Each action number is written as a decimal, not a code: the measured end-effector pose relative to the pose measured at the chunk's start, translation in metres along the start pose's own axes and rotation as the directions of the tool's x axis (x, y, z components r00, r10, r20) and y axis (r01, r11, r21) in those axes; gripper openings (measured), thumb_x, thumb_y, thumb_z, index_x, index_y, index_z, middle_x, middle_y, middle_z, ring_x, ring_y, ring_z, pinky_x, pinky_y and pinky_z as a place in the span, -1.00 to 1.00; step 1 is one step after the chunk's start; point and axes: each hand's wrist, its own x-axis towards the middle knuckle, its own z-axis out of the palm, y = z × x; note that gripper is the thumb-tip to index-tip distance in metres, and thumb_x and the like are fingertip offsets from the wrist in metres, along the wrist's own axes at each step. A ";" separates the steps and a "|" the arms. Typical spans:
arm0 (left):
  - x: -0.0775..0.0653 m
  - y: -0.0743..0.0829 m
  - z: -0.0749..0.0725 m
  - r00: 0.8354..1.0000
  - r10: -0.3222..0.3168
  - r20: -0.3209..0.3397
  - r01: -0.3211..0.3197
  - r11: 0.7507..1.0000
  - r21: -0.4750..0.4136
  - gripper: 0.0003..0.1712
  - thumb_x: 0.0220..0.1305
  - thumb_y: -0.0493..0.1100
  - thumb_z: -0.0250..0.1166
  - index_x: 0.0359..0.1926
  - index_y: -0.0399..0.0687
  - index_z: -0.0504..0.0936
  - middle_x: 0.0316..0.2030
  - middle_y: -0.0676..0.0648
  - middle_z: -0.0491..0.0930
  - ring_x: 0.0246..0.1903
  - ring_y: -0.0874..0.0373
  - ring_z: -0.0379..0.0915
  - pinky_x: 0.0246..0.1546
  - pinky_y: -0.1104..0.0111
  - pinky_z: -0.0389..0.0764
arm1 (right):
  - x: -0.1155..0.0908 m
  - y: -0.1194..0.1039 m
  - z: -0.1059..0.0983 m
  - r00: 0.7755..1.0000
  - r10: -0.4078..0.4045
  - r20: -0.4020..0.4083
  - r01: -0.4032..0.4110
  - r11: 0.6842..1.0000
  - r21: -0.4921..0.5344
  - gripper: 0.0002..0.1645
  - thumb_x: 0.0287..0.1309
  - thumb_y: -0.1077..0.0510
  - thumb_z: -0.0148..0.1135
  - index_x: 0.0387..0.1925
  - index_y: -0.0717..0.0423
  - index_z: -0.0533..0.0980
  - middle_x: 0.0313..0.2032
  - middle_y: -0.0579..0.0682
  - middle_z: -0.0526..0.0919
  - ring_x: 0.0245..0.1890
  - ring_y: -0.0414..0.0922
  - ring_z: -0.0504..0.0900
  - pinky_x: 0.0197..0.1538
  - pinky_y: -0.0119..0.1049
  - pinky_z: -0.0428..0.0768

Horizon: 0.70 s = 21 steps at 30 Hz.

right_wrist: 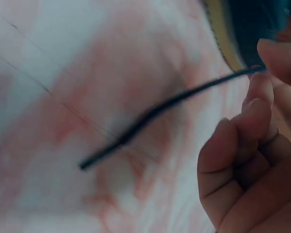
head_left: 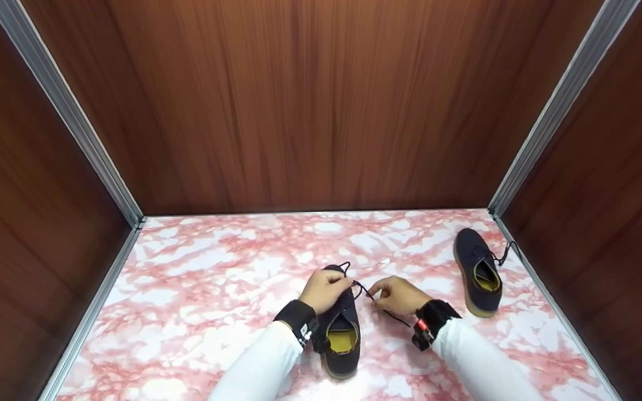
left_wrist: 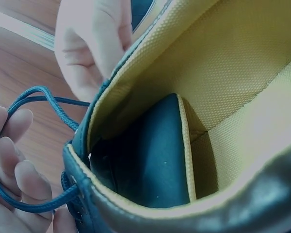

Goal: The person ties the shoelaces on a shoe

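Observation:
A dark navy lace-up shoe [head_left: 342, 365] with a yellow lining stands in front of me, its toe pointing away. Over its lacing, my left hand [head_left: 324, 289] pinches the dark shoelace; the left wrist view shows a looped lace [left_wrist: 58, 108] running through those fingers [left_wrist: 31, 179]. Just right of the shoe, my right hand [head_left: 402, 295] pinches the other stretch of lace between thumb and forefinger. From there a free lace end [right_wrist: 169, 103] trails past the fingers in the right wrist view. The left hand covers part of the shoe's upper.
A matching shoe [head_left: 470, 250] rests farther right, its lace [head_left: 513, 245] reaching toward the right wall. Wood-grain panels [head_left: 310, 111] with metal corner strips enclose the red-and-white marbled surface [head_left: 198, 312] on three sides.

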 end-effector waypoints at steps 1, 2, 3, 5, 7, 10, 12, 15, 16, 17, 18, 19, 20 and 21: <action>0.000 0.000 0.000 1.000 -0.002 0.000 0.002 1.000 -0.002 -0.53 0.26 -0.02 0.27 -0.70 -0.18 0.49 -0.73 0.19 0.23 -0.64 0.35 0.18 -0.53 0.51 0.24 | 0.001 0.001 0.003 1.000 0.001 -0.012 -0.001 1.000 -0.008 -0.78 0.06 0.23 0.36 -0.20 0.11 0.67 -0.61 -0.11 0.59 -0.62 -0.34 0.43 -0.51 -0.47 0.40; 0.000 0.000 -0.001 1.000 -0.005 0.001 0.005 1.000 -0.003 -0.53 0.27 -0.02 0.27 -0.71 -0.16 0.47 -0.73 0.19 0.23 -0.63 0.35 0.18 -0.52 0.51 0.25 | 0.001 0.002 0.006 1.000 0.004 -0.021 -0.004 1.000 -0.020 -0.84 0.04 0.21 0.38 -0.26 0.10 0.68 -0.60 -0.09 0.62 -0.60 -0.34 0.45 -0.48 -0.47 0.41; 0.000 0.000 -0.001 1.000 -0.008 0.003 0.008 1.000 -0.004 -0.52 0.27 -0.02 0.27 -0.72 -0.15 0.46 -0.72 0.19 0.23 -0.63 0.34 0.19 -0.52 0.51 0.26 | 0.001 0.003 0.008 1.000 0.008 -0.028 -0.009 0.999 -0.032 -0.89 0.03 0.21 0.39 -0.33 0.09 0.68 -0.59 -0.09 0.64 -0.57 -0.34 0.46 -0.45 -0.47 0.42; -0.001 0.000 -0.003 1.000 -0.013 0.000 0.013 1.000 0.000 -0.52 0.27 -0.02 0.27 -0.73 -0.13 0.44 -0.72 0.19 0.25 -0.63 0.34 0.20 -0.50 0.51 0.27 | 0.002 0.004 0.011 0.999 0.019 -0.034 -0.020 0.998 -0.051 -0.96 0.04 0.18 0.39 -0.43 0.07 0.67 -0.56 -0.07 0.69 -0.53 -0.34 0.49 -0.38 -0.47 0.43; 0.000 -0.001 -0.004 1.000 -0.019 -0.010 0.019 1.000 0.005 -0.54 0.26 -0.03 0.27 -0.72 -0.11 0.47 -0.72 0.20 0.28 -0.62 0.34 0.23 -0.49 0.51 0.30 | 0.001 0.005 0.010 0.999 0.016 -0.041 -0.019 0.998 -0.063 -0.93 0.06 0.18 0.37 -0.49 0.08 0.66 -0.55 -0.06 0.71 -0.50 -0.32 0.50 -0.35 -0.46 0.43; 0.000 -0.002 -0.005 0.999 -0.023 -0.033 0.024 0.999 0.025 -0.58 0.25 -0.05 0.28 -0.71 -0.10 0.51 -0.72 0.20 0.30 -0.61 0.34 0.26 -0.48 0.52 0.31 | -0.001 0.003 0.003 0.998 0.018 -0.056 -0.021 0.998 -0.053 -0.91 0.11 0.16 0.34 -0.47 0.07 0.66 -0.54 -0.07 0.70 -0.50 -0.29 0.49 -0.38 -0.43 0.44; 0.000 -0.003 -0.005 0.999 -0.027 -0.046 0.028 0.999 0.040 -0.58 0.25 -0.06 0.27 -0.71 -0.09 0.51 -0.72 0.20 0.29 -0.61 0.33 0.25 -0.48 0.51 0.30 | -0.002 0.000 -0.003 0.998 0.023 -0.065 -0.025 0.999 -0.026 -0.90 0.14 0.14 0.32 -0.44 0.08 0.65 -0.54 -0.07 0.68 -0.53 -0.27 0.48 -0.43 -0.41 0.46; 0.000 -0.004 -0.006 0.998 -0.036 -0.054 0.039 0.998 0.056 -0.58 0.26 -0.06 0.26 -0.72 -0.04 0.48 -0.72 0.21 0.28 -0.61 0.33 0.24 -0.49 0.52 0.28 | -0.004 -0.005 -0.014 0.996 0.013 -0.086 -0.012 1.000 0.017 -0.85 0.18 0.11 0.29 -0.41 0.11 0.65 -0.51 -0.04 0.68 -0.53 -0.27 0.50 -0.44 -0.39 0.50; 0.000 -0.004 -0.007 0.998 -0.038 -0.053 0.041 0.998 0.056 -0.58 0.26 -0.06 0.26 -0.73 -0.03 0.47 -0.72 0.21 0.27 -0.61 0.33 0.23 -0.49 0.52 0.27 | -0.004 -0.007 -0.017 0.995 0.011 -0.095 -0.007 0.999 0.034 -0.85 0.18 0.11 0.29 -0.41 0.11 0.65 -0.50 -0.03 0.68 -0.53 -0.27 0.51 -0.43 -0.39 0.52; 0.000 -0.004 -0.007 0.998 -0.039 -0.054 0.043 0.997 0.058 -0.57 0.26 -0.06 0.26 -0.73 -0.02 0.46 -0.72 0.21 0.26 -0.61 0.34 0.22 -0.50 0.52 0.26 | -0.005 -0.009 -0.020 0.994 0.012 -0.109 -0.007 0.999 0.053 -0.85 0.19 0.10 0.29 -0.41 0.10 0.64 -0.50 -0.01 0.68 -0.54 -0.27 0.51 -0.44 -0.40 0.51; 0.000 -0.004 -0.007 0.998 -0.041 -0.054 0.044 0.997 0.060 -0.57 0.25 -0.05 0.26 -0.73 -0.01 0.46 -0.72 0.21 0.26 -0.61 0.34 0.22 -0.50 0.52 0.26 | -0.005 -0.011 -0.024 0.992 0.012 -0.123 -0.004 0.997 0.071 -0.84 0.19 0.10 0.29 -0.42 0.10 0.64 -0.49 0.02 0.68 -0.55 -0.28 0.50 -0.45 -0.41 0.50; 0.000 -0.004 -0.007 0.998 -0.042 -0.056 0.045 0.997 0.065 -0.57 0.25 -0.04 0.26 -0.74 -0.01 0.46 -0.72 0.21 0.25 -0.61 0.34 0.21 -0.50 0.52 0.25 | -0.006 -0.013 -0.026 0.990 0.013 -0.142 -0.001 0.996 0.086 -0.84 0.19 0.09 0.29 -0.44 0.08 0.64 -0.50 0.04 0.68 -0.56 -0.28 0.49 -0.46 -0.43 0.48; 0.000 -0.004 -0.007 0.997 -0.042 -0.057 0.046 0.997 0.069 -0.57 0.25 -0.03 0.26 -0.73 -0.03 0.47 -0.72 0.21 0.25 -0.61 0.34 0.21 -0.50 0.52 0.25 | -0.006 -0.015 -0.029 0.987 0.016 -0.162 0.000 0.995 0.098 -0.84 0.19 0.08 0.30 -0.45 0.05 0.64 -0.51 0.04 0.67 -0.57 -0.29 0.48 -0.48 -0.44 0.46; -0.001 -0.004 -0.007 0.997 -0.040 -0.059 0.045 0.996 0.076 -0.57 0.24 -0.03 0.27 -0.73 -0.05 0.48 -0.72 0.21 0.25 -0.61 0.34 0.21 -0.50 0.52 0.25 | -0.007 -0.017 -0.032 0.984 0.026 -0.178 -0.005 0.993 0.114 -0.84 0.19 0.06 0.30 -0.46 0.02 0.63 -0.51 0.04 0.67 -0.59 -0.28 0.47 -0.50 -0.45 0.45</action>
